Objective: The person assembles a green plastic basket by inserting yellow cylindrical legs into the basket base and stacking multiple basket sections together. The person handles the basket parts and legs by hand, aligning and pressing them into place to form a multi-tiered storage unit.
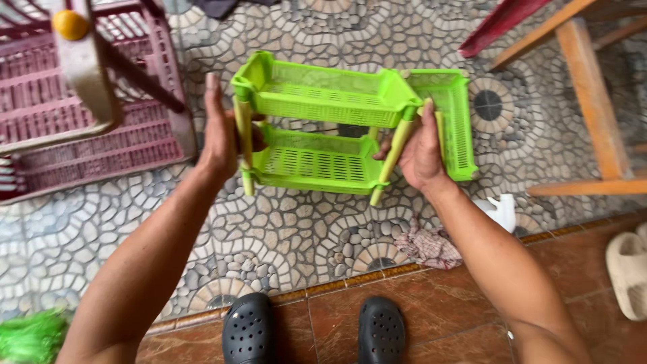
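Left hand (221,135): fingers mostly hidden behind the green rack (323,128), only the thumb side shows. Right hand (419,152): fingertips tucked behind the rack's post, grip can't be read. Third green tray (453,121) sits partly behind the right hand; can't tell whether it's joined to the rack. Maroon crate (101,128) cut off by the left and top edges, and a blurred pale post with an orange ball (71,25) covers part of it. Wooden table (586,94) cut by the top and right edges, only legs and rails show. Beige sandal (628,269) clipped at right. Green bundle (30,336) clipped at the bottom left, too blurred to identify. White object (500,210) half hidden behind the right forearm.
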